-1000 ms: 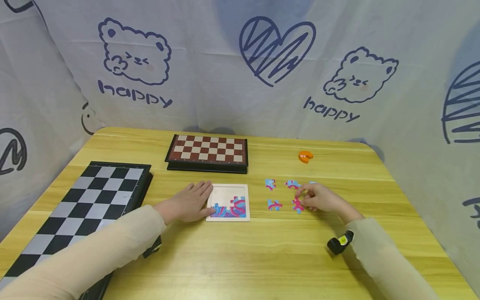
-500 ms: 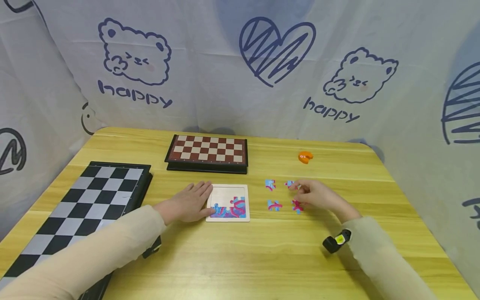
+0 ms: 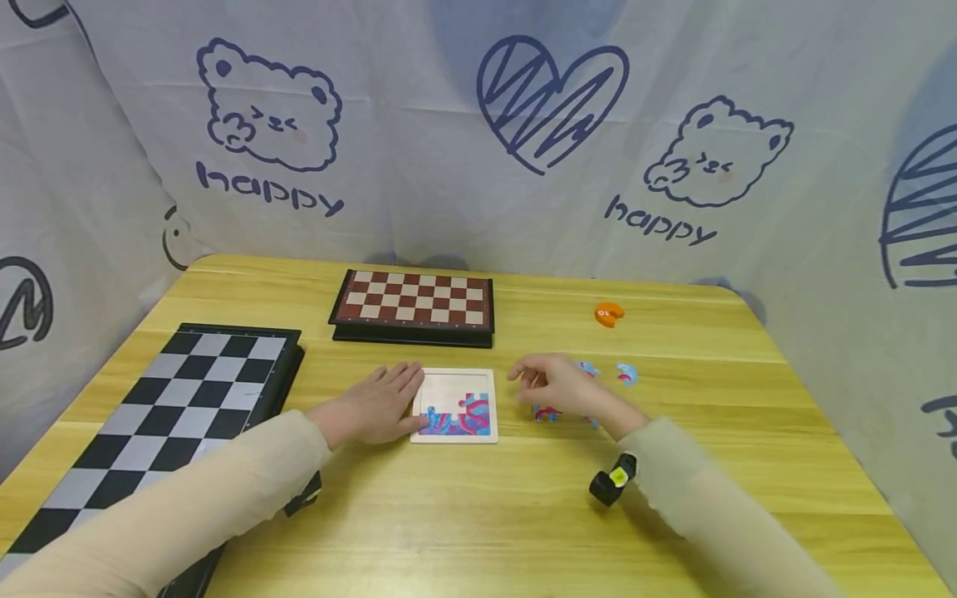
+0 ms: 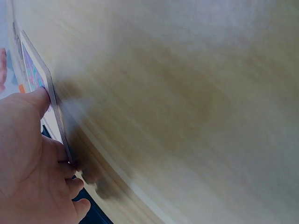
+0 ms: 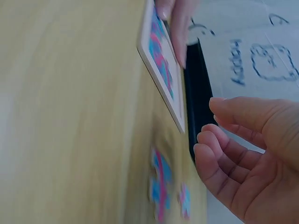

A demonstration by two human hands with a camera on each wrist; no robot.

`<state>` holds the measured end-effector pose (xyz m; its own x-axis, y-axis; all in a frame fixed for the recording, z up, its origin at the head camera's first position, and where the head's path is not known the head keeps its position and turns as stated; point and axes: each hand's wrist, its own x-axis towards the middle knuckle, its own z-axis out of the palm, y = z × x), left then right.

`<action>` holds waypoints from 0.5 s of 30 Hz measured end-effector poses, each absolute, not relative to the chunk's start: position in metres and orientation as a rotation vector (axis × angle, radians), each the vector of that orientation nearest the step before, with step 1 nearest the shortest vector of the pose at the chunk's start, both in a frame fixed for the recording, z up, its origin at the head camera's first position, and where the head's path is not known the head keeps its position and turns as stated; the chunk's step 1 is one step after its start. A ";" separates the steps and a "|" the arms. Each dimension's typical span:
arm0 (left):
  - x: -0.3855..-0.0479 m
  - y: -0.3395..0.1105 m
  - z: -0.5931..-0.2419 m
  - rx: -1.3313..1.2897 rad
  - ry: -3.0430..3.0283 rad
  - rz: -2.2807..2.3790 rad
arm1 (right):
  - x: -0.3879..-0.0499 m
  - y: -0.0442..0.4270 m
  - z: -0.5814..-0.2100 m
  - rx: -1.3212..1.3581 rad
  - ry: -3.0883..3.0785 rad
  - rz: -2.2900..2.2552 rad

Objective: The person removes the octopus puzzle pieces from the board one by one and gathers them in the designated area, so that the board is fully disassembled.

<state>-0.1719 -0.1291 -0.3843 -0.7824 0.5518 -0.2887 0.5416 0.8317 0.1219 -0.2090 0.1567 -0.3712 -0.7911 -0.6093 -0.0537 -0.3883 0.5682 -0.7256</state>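
Observation:
A square puzzle tray [image 3: 454, 371] has joined blue, pink and purple pieces [image 3: 467, 419] along its bottom and right; its upper left shows bare base. My left hand [image 3: 374, 404] lies at the tray's left edge, fingers extended and thumb over the lower left corner, as the left wrist view also shows. My right hand [image 3: 557, 386] hovers over loose pieces right of the tray, fingers loosely bent. In the right wrist view, nothing shows between its thumb and fingertips. Beneath it is a loose piece [image 3: 547, 414]; another [image 3: 626, 374] lies beyond, and others are partly hidden.
A brown-and-white chessboard box [image 3: 414, 299] stands behind the tray. At the left, a larger black-and-white board [image 3: 202, 390] lies partly under the left sleeve. An orange piece [image 3: 609, 314] sits at the back right of the wooden table [image 3: 478, 515]. A printed cloth hangs behind.
My right hand has moved left from the loose pieces farther right toward the tray, uncovering the far right piece. The left hand has stayed at the tray.

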 end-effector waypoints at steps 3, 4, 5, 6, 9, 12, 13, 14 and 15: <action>-0.172 -0.129 -0.384 0.829 2.700 0.043 | -0.207 0.142 -0.374 -0.841 2.482 -1.025; -0.172 -0.129 -0.384 0.829 2.700 0.043 | -0.206 0.137 -0.375 -0.832 2.471 -1.015; -0.171 -0.129 -0.384 0.830 2.701 0.043 | -0.206 0.133 -0.375 -0.833 2.466 -1.000; -0.171 -0.129 -0.384 0.830 2.701 0.044 | -0.205 0.130 -0.376 -0.836 2.464 -0.987; -0.171 -0.129 -0.384 0.829 2.701 0.040 | -0.204 0.121 -0.379 -0.836 2.461 -0.953; -0.171 -0.128 -0.385 0.827 2.703 0.034 | -0.204 0.114 -0.381 -0.846 2.477 -0.916; -0.171 -0.128 -0.385 0.826 2.705 0.031 | -0.204 0.112 -0.382 -0.851 2.489 -0.900; -0.171 -0.128 -0.385 0.825 2.706 0.029 | -0.203 0.111 -0.382 -0.859 2.504 -0.880; -0.172 -0.128 -0.385 0.825 2.707 0.028 | -0.203 0.110 -0.383 -0.870 2.520 -0.858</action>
<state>-0.1716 -0.1283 -0.3847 -0.7860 0.5473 -0.2874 0.5412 0.8339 0.1079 -0.2035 0.1098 -0.3828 -0.7549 -0.6455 -0.1159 -0.4407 0.6302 -0.6393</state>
